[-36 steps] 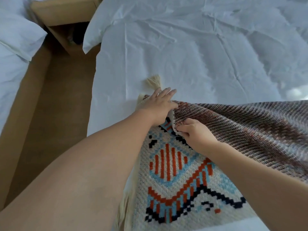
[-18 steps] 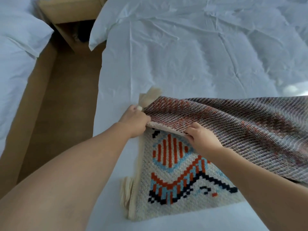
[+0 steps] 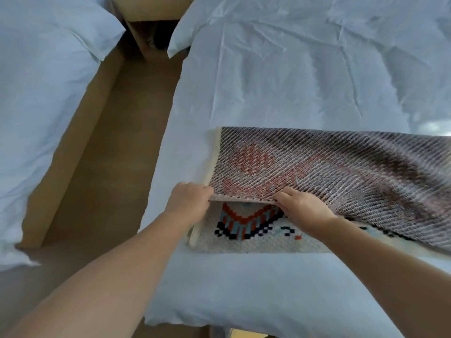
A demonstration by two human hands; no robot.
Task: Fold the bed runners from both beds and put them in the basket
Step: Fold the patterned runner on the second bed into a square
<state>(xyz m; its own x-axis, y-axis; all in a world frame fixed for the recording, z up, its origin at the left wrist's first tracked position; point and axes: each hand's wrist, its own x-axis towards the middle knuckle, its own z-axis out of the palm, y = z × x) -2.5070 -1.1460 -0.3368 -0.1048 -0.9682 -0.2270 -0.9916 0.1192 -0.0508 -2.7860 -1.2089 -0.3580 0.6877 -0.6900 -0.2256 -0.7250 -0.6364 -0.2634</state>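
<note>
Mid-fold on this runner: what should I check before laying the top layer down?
1. Left hand grips the folded-over corner of the bed runner: ok.
2. Right hand grips the same edge: ok.
3. Held edge meets the lower layer's near edge: not ok, a patterned strip shows past it.
4. Runner's right end lies flat: cannot tell, it is out of frame.
5. Basket within reach: cannot tell, none is in view.

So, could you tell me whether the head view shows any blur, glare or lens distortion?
Head view: the bed runner blurs toward the right edge; a bright patch glares on the duvet there; the wide lens bows its edges; shadows are soft.
</note>
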